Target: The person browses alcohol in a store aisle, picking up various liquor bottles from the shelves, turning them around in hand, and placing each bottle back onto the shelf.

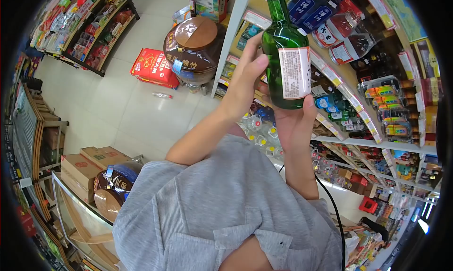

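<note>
A green glass bottle (272, 77) with a dark cap and a white, red-edged label full of small print is held up in front of the shelves, its neck toward the top of the view. Against its left side, my left hand (247, 77) presses with thumb and fingers. My right hand (293, 122) is under the bottle's base, the thumb on the lower right edge of the label. Both hands touch the same bottle; some fingers are hidden behind it.
Shelves (373, 138) of bottles curve along the right. A large brown jar (194, 49) and a red bag (155, 68) stand on the floor upper left. Cartons (78, 176) and another jar (108, 205) are lower left. A black cable (336, 209) hangs at the right.
</note>
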A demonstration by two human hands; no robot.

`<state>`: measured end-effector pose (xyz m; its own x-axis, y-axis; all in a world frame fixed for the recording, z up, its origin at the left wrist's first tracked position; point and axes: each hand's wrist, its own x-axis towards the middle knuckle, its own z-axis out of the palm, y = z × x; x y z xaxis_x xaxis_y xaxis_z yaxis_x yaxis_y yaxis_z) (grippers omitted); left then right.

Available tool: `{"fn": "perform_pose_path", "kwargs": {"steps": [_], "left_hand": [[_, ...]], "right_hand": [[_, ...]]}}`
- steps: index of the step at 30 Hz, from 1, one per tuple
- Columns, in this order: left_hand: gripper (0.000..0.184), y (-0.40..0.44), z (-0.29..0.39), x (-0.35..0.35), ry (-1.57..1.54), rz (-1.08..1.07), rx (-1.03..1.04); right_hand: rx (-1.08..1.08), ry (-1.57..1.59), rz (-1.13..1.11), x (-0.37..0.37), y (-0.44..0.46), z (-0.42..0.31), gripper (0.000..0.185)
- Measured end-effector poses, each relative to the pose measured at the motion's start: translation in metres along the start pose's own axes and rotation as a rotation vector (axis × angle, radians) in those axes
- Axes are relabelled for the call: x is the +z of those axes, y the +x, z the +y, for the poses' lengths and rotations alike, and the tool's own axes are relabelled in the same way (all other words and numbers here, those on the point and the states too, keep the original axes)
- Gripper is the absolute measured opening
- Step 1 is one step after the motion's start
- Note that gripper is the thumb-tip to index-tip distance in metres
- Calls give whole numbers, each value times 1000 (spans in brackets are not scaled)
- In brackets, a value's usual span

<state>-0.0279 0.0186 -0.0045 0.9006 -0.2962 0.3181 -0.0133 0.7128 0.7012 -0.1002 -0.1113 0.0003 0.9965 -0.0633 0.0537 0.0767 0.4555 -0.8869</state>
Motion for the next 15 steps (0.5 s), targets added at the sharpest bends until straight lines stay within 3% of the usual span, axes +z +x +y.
{"fn": "perform_pose_path", "kwargs": {"steps": [7,8,12,15], "left_hand": [[78,19,-15,-10,-54,-101,-31],[107,23,-16,-12,-8,-97,-47],[116,24,-6,-8,45,-125,-8],[101,25,-12,-5,17,-130,149]], "right_hand": [[75,172,-72,-6,0,-5,83],[69,171,-67,-10,1,-7,83],[-3,-13,111,-21,10,-17,84],[-185,-173,87,-19,15,-21,80]]}}
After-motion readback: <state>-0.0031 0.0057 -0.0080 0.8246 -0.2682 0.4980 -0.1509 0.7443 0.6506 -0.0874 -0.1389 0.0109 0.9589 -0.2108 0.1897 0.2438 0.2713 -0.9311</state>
